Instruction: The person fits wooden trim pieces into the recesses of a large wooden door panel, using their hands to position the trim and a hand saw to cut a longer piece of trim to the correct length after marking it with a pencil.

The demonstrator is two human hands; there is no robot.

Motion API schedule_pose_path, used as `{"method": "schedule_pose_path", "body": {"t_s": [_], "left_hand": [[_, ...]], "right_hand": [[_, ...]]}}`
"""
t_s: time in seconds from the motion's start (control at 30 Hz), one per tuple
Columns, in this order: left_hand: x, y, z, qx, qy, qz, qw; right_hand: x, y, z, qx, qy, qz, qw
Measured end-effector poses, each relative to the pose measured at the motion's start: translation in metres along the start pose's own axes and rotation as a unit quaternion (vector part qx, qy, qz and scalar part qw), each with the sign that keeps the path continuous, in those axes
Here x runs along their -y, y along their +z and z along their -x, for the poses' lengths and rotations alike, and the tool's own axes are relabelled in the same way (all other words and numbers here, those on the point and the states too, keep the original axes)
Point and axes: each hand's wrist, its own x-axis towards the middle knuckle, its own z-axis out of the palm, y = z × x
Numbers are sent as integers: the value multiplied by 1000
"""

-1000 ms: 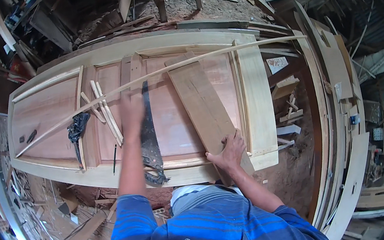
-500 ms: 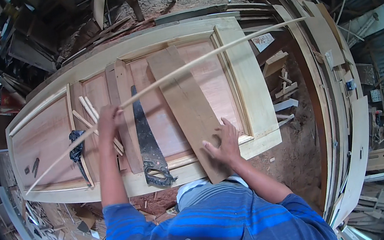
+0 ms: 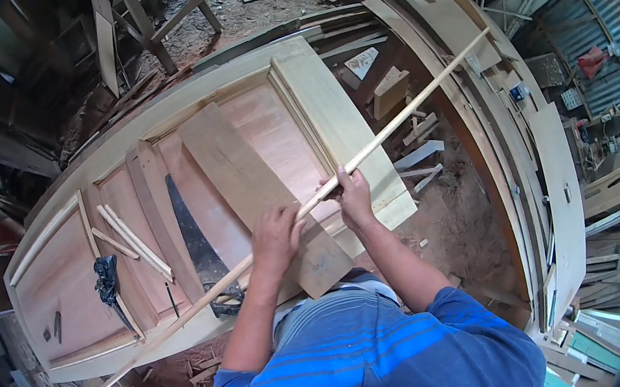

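A long thin strip of pale wood [image 3: 408, 110] runs slantwise across the view, from low on the left to high on the right. Both my hands grip it near its middle: my left hand [image 3: 276, 236] is closed round it above the brown board, and my right hand [image 3: 351, 198] holds it a little farther along. Below lies a panelled wooden door [image 3: 366, 148], flat. The brown board [image 3: 232, 160] rests across it. Left of the board is a handsaw [image 3: 195, 231], its handle partly hidden by the strip and my left arm.
Short wood strips [image 3: 134, 238], a pencil [image 3: 172, 299] and a black crumpled bundle [image 3: 107, 280] lie on the door's left part. Long boards [image 3: 475, 150] stand along the right. Offcuts [image 3: 418, 130] and wood scraps litter the ground beyond the door's right end.
My right hand has left the brown board and taken hold of the strip. My left hand has moved right, and the strip now tilts more steeply, closer to me. The view has turned.
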Motion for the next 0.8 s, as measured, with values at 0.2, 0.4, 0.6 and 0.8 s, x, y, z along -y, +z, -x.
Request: {"method": "schedule_pose_path", "body": {"t_s": [0.2,0.4,0.6,0.8], "left_hand": [[38,-59,90,-19,-63,-132,989],[95,-93,163,-47,-210,-246,945],[115,-77,151,-37,-203,-167,964],[81,-2,95,-79,-109,-62,989]], "right_hand": [[50,-103,-71,-118,-90,70,986],[130,-237,-194,-127,0,80,989],[154,-294,-245,-156,-29,6,987],[145,-238,-165,-110,-134,131,976]]}}
